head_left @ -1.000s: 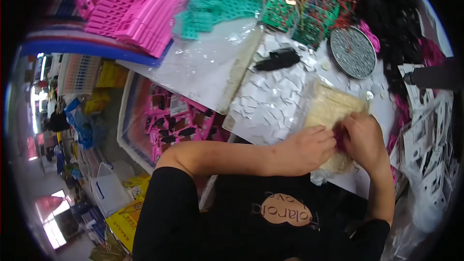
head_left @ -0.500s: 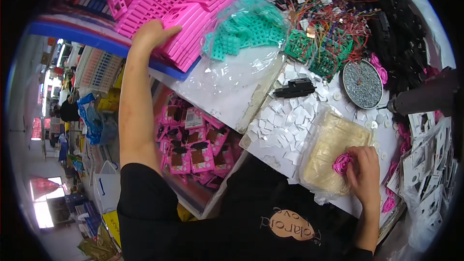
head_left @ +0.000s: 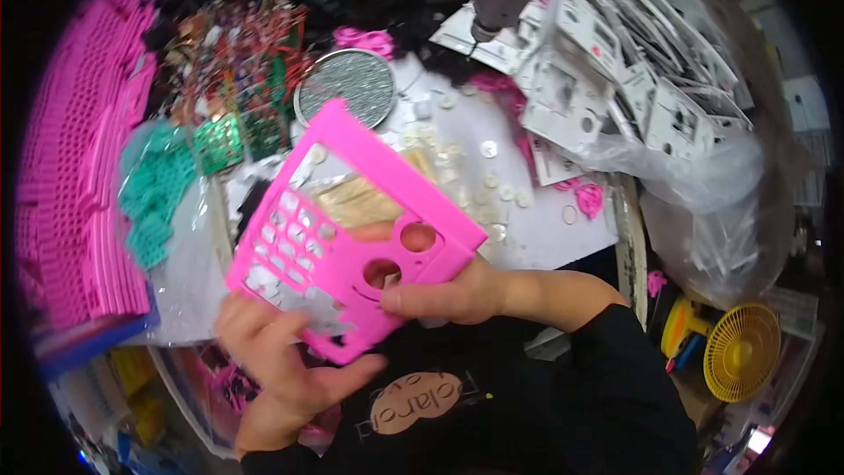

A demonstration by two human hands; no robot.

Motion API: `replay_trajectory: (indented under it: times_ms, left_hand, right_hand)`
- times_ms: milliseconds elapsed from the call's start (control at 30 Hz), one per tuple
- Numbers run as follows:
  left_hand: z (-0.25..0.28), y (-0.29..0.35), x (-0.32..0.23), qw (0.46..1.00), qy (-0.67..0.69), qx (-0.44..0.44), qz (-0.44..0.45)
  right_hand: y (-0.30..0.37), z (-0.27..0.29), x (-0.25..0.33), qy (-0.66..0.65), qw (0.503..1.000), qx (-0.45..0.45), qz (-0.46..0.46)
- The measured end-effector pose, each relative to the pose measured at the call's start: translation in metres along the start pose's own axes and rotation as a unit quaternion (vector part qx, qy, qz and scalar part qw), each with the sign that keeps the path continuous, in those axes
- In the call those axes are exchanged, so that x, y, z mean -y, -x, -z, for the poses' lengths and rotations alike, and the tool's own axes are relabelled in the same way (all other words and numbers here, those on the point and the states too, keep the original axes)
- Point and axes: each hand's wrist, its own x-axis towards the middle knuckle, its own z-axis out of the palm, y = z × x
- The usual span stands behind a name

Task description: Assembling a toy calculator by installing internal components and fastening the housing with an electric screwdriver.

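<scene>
Pink frame (head_left: 352, 229) came off stack, now up over table. Left hand (head_left: 277, 361) gripped its bottom corner, right hand (head_left: 453, 295) pinched its edge. Picking done.

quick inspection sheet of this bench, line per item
surface: pale worktable, largely covered, small white discs scattered on it
job's things: pink plastic frame with a grid of key holes and two round holes, held tilted above the table
clutter: stack of pink frames, bag of teal parts, green circuit boards, round silver dish, bag of white cards
grippers: left hand grips the frame's lower edge; right hand pinches its right corner
cables: tangled red and dark wires at the far side
surroundings: yellow fan at lower right
</scene>
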Motion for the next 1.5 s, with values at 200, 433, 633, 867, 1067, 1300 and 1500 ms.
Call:
replay_trajectory:
  times_ms: [200, 433, 633, 867, 1067, 1300, 1500]
  left_hand:
    - [-0.018, -0.015, 0.013, 0.721, 0.553, 0.175, 0.380]
    - [-0.027, -0.016, 0.024, 0.689, 0.588, 0.002, 0.423]
    - [-0.035, -0.010, 0.018, 0.609, 0.655, -0.004, 0.448]
    - [-0.042, -0.009, 0.023, 0.529, 0.701, 0.100, 0.468]
    - [-0.062, -0.002, 0.025, 0.409, 0.835, 0.154, 0.336]
    - [-0.034, 0.016, 0.014, 0.624, 0.652, 0.016, 0.430]
    - [-0.020, 0.011, 0.007, 0.722, 0.511, -0.031, 0.466]
  right_hand:
    - [0.018, 0.028, 0.043, 0.159, 0.977, 0.101, -0.101]
    - [0.030, 0.171, 0.144, 0.797, 0.372, -0.401, 0.256]
    - [0.048, 0.207, 0.177, 0.682, 0.348, -0.554, 0.326]
    - [0.039, 0.123, 0.131, 0.235, 0.806, 0.058, 0.540]
    - [-0.033, 0.026, 0.052, 0.423, 0.859, 0.137, 0.254]
    - [-0.033, 0.019, 0.020, 0.500, 0.810, -0.156, 0.264]
    - [0.003, -0.002, -0.017, 0.076, 0.993, -0.088, -0.006]
